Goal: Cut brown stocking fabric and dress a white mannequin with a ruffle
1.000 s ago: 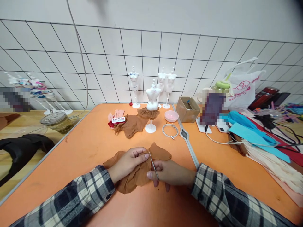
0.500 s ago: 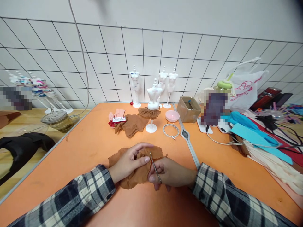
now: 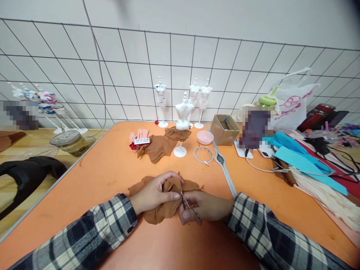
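Note:
My left hand (image 3: pixel 159 192) pinches a crinkled sheet of brown crepe paper (image 3: pixel 161 213) between thumb and fingers, just above the table. My right hand (image 3: pixel 198 205) is closed on the handles of small metal scissors (image 3: pixel 189 205). Their blades point up and away, at the paper's edge close to my left thumb; part of them is hidden by paper and fingers. Beyond my hands stands a small white dress-form mannequin (image 3: pixel 183 111) with a ruffled brown skirt (image 3: pixel 177 134) around its waist. More brown crepe paper (image 3: pixel 157 148) lies beside it.
Behind are several white mannequins (image 3: pixel 161 99). A pink bowl (image 3: pixel 205 137), a wire coil (image 3: pixel 203 154) and a cardboard box (image 3: pixel 224 129) stand right of centre. A small labelled box (image 3: pixel 141 141) lies left. Cables, blue sheets (image 3: pixel 309 168) and a plastic bag (image 3: pixel 292 105) crowd the right.
The scissors and my right hand have shifted slightly right, and the scissor handles have spread apart a little. The paper's far edge has folded upward. My left hand keeps its hold.

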`<action>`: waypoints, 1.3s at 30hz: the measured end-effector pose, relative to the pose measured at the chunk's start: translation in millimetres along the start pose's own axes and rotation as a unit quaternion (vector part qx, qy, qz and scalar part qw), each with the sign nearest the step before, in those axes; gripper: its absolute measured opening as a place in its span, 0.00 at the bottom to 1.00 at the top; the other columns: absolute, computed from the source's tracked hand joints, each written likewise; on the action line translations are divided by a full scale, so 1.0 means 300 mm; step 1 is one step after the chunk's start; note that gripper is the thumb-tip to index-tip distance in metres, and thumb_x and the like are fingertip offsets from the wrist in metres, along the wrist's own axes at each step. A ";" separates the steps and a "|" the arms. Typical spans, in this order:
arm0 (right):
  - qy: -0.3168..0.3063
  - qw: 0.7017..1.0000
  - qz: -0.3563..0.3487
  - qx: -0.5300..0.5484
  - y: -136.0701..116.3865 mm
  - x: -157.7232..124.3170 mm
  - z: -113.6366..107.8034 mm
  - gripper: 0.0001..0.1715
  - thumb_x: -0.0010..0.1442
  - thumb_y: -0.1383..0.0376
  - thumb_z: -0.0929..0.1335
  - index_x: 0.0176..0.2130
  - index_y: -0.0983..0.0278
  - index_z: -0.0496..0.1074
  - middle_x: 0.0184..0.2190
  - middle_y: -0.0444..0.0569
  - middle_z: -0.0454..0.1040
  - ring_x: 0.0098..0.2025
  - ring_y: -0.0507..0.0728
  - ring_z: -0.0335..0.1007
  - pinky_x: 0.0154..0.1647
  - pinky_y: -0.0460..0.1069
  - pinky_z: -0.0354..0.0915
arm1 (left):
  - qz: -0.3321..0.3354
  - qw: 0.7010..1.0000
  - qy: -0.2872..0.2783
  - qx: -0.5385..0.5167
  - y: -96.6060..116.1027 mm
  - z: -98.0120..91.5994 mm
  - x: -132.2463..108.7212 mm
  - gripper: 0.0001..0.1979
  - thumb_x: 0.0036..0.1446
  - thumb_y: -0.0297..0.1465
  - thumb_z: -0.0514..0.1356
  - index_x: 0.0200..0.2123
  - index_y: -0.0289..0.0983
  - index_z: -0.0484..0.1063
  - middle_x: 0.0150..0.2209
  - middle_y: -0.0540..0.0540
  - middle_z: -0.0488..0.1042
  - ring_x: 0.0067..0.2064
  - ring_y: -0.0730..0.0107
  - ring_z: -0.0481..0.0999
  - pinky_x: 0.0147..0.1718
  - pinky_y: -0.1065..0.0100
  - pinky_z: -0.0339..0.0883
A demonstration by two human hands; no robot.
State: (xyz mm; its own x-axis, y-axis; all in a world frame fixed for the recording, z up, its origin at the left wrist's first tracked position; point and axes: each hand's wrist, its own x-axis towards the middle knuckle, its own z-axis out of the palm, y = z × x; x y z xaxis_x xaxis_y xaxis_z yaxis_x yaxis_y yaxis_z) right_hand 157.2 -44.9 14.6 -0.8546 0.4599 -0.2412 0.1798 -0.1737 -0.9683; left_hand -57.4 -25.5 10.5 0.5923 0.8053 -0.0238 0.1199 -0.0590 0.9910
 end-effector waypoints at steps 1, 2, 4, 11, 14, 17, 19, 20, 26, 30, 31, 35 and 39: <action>0.010 1.000 -0.004 -0.001 0.003 0.001 0.002 0.26 0.54 0.46 0.70 0.36 0.66 0.67 0.31 0.44 0.66 0.29 0.49 0.63 0.23 0.41 0.61 | 0.022 0.999 0.016 0.017 0.008 -0.003 -0.003 0.26 0.48 0.43 0.69 0.49 0.40 0.71 0.46 0.45 0.71 0.48 0.59 0.70 0.47 0.64 0.64; 0.019 1.000 -0.009 -0.006 0.007 0.003 0.005 0.26 0.54 0.46 0.71 0.37 0.65 0.67 0.31 0.44 0.66 0.29 0.49 0.62 0.22 0.41 0.61 | 0.046 0.998 0.026 0.031 0.016 -0.006 -0.006 0.31 0.47 0.47 0.68 0.53 0.41 0.69 0.53 0.43 0.68 0.56 0.54 0.66 0.54 0.61 0.60; 0.037 0.999 -0.027 -0.021 0.016 0.008 0.011 0.24 0.54 0.49 0.71 0.38 0.65 0.66 0.31 0.43 0.65 0.29 0.48 0.61 0.22 0.40 0.61 | 0.084 0.995 0.028 0.040 0.030 -0.009 -0.010 0.34 0.51 0.53 0.63 0.57 0.42 0.69 0.62 0.41 0.60 0.65 0.49 0.54 0.62 0.57 0.48; 0.054 0.997 -0.020 -0.053 0.010 0.004 0.022 0.22 0.54 0.51 0.72 0.39 0.65 0.70 0.31 0.43 0.67 0.29 0.48 0.62 0.26 0.42 0.62 | 0.050 0.995 0.077 -0.041 -0.001 0.006 0.006 0.12 0.59 0.40 0.61 0.33 0.37 0.78 0.49 0.42 0.75 0.55 0.57 0.70 0.55 0.61 0.60; -0.060 0.998 0.013 -0.011 -0.044 -0.038 0.015 0.28 0.54 0.49 0.72 0.47 0.65 0.71 0.35 0.47 0.73 0.34 0.49 0.66 0.36 0.43 0.65 | 0.057 0.981 0.143 -0.115 -0.023 -0.005 0.013 0.09 0.55 0.38 0.66 0.34 0.38 0.78 0.41 0.45 0.79 0.50 0.62 0.73 0.52 0.65 0.63; -0.218 0.973 0.034 0.059 -0.080 -0.072 -0.005 0.38 0.53 0.43 0.70 0.50 0.70 0.71 0.40 0.56 0.77 0.33 0.50 0.68 0.33 0.43 0.65 | 0.017 0.969 0.194 -0.153 -0.031 -0.025 0.018 0.12 0.51 0.38 0.69 0.34 0.38 0.77 0.37 0.48 0.79 0.39 0.69 0.75 0.41 0.71 0.66; -0.158 0.983 -0.022 0.088 -0.068 -0.069 -0.020 0.43 0.51 0.40 0.70 0.50 0.72 0.71 0.43 0.60 0.77 0.28 0.48 0.67 0.24 0.40 0.61 | -0.007 0.970 0.183 -0.159 -0.032 -0.035 0.020 0.12 0.51 0.38 0.69 0.35 0.37 0.77 0.33 0.50 0.78 0.33 0.74 0.73 0.35 0.74 0.65; -0.150 0.983 -0.041 0.097 -0.052 -0.060 -0.027 0.45 0.50 0.39 0.69 0.49 0.74 0.71 0.42 0.62 0.78 0.25 0.48 0.66 0.20 0.40 0.59 | -0.013 0.972 0.169 -0.162 -0.032 -0.037 0.020 0.11 0.51 0.37 0.69 0.35 0.37 0.77 0.32 0.51 0.78 0.32 0.75 0.73 0.33 0.75 0.64; -0.153 0.983 0.006 0.096 0.029 -0.002 -0.036 0.35 0.57 0.45 0.69 0.48 0.73 0.72 0.41 0.61 0.78 0.24 0.49 0.68 0.18 0.40 0.62 | -0.047 0.968 0.074 -0.236 -0.041 -0.030 0.019 0.12 0.52 0.36 0.69 0.37 0.37 0.76 0.34 0.48 0.79 0.33 0.73 0.74 0.34 0.73 0.66; -0.106 0.992 0.024 0.070 0.016 -0.005 -0.022 0.30 0.57 0.47 0.69 0.45 0.71 0.73 0.37 0.57 0.79 0.22 0.48 0.67 0.18 0.40 0.63 | -0.037 0.961 0.052 -0.269 -0.035 -0.032 0.019 0.11 0.51 0.35 0.69 0.36 0.36 0.77 0.32 0.47 0.79 0.34 0.71 0.75 0.36 0.72 0.66; -0.086 0.994 0.023 0.066 0.012 -0.006 -0.018 0.30 0.57 0.48 0.70 0.45 0.71 0.73 0.37 0.57 0.79 0.22 0.47 0.67 0.18 0.40 0.64 | -0.033 0.960 0.041 -0.275 -0.031 -0.032 0.019 0.11 0.51 0.36 0.68 0.35 0.36 0.77 0.32 0.46 0.79 0.35 0.70 0.75 0.37 0.72 0.66; -0.028 0.998 0.025 0.058 0.008 0.002 -0.003 0.29 0.56 0.48 0.70 0.45 0.69 0.73 0.36 0.55 0.78 0.23 0.47 0.66 0.18 0.40 0.63 | -0.020 0.966 0.013 -0.257 -0.019 -0.028 0.015 0.15 0.50 0.39 0.69 0.38 0.36 0.77 0.36 0.45 0.79 0.38 0.68 0.75 0.40 0.70 0.65; -0.056 0.996 0.026 0.063 -0.007 -0.009 -0.011 0.29 0.56 0.47 0.70 0.44 0.69 0.73 0.35 0.52 0.78 0.22 0.47 0.65 0.19 0.40 0.63 | -0.061 0.979 0.061 -0.184 -0.037 -0.026 0.020 0.13 0.48 0.38 0.71 0.32 0.35 0.76 0.28 0.51 0.75 0.30 0.76 0.70 0.32 0.75 0.62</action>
State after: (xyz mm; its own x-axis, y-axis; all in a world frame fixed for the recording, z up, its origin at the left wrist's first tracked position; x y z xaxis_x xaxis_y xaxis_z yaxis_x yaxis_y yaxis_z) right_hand 160.7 -42.7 17.1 -0.8960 0.3479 -0.2760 0.1698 -0.3057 -0.9369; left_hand -61.4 -15.4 0.4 0.4893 0.8589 -0.1509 -0.1245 0.2400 0.9627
